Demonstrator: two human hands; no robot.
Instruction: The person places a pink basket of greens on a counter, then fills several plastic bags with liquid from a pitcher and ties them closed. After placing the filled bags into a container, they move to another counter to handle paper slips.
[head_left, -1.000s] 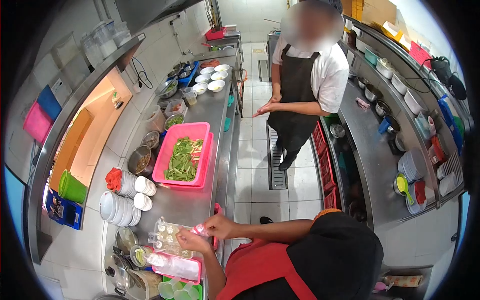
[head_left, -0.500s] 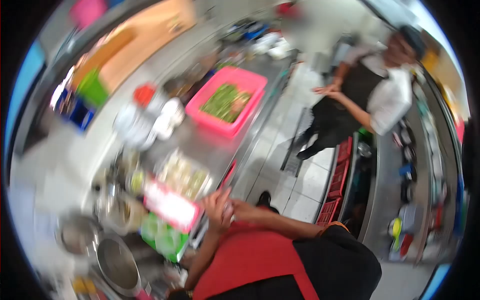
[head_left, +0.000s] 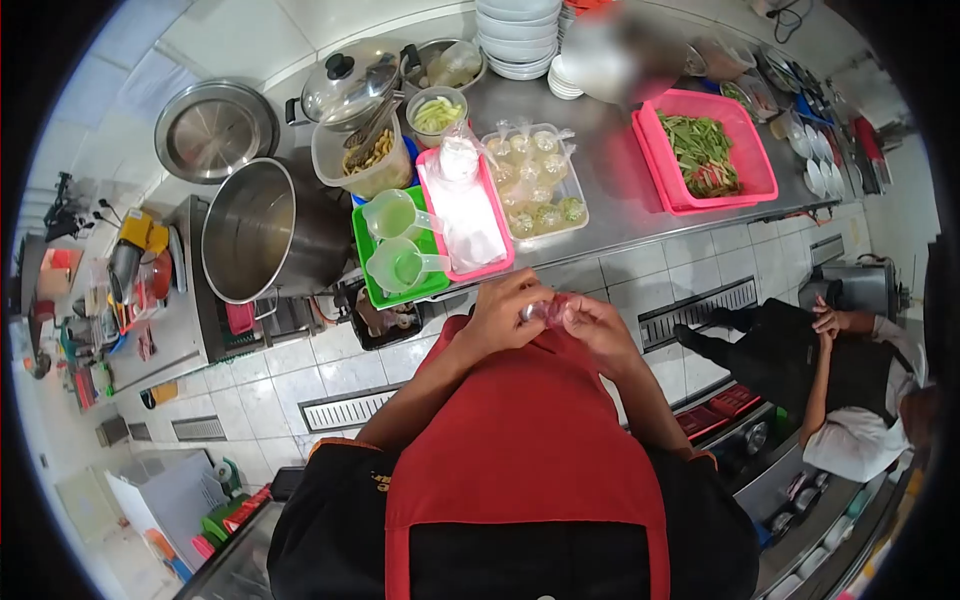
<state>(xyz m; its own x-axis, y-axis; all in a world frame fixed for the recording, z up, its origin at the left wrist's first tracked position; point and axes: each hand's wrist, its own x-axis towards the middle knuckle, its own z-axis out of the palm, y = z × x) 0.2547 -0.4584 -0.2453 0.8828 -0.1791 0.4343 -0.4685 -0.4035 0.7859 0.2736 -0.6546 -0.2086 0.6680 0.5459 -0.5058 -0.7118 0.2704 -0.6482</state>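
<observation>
In front of the red apron (head_left: 520, 440), my left hand (head_left: 503, 312) and my right hand (head_left: 598, 328) meet, fingers pinched on a small, shiny, see-through plastic piece (head_left: 545, 311) with red showing in it. Just beyond them is a pink tray (head_left: 487, 270) bearing a white stack (head_left: 470, 225). To its left, two clear measuring cups (head_left: 396, 214) stand in a green tray (head_left: 408, 296). A clear tub (head_left: 548, 236) of several small knotted plastic bags (head_left: 533, 170) sits to the right of the pink tray.
Stacked pink basins (head_left: 655, 160) hold cut green vegetables (head_left: 700, 150) at right on the steel counter (head_left: 600, 215). Left are a big steel pot (head_left: 245, 232), a lidded pan (head_left: 348, 85) and a tub of yellowish food (head_left: 365, 165). Another person (head_left: 850, 370) stands at right, hands together.
My view has swung toward the counter and is sharper. My hands, blurred together beside the pink tray earlier, are now in front of the apron with the plastic piece visible between them.
</observation>
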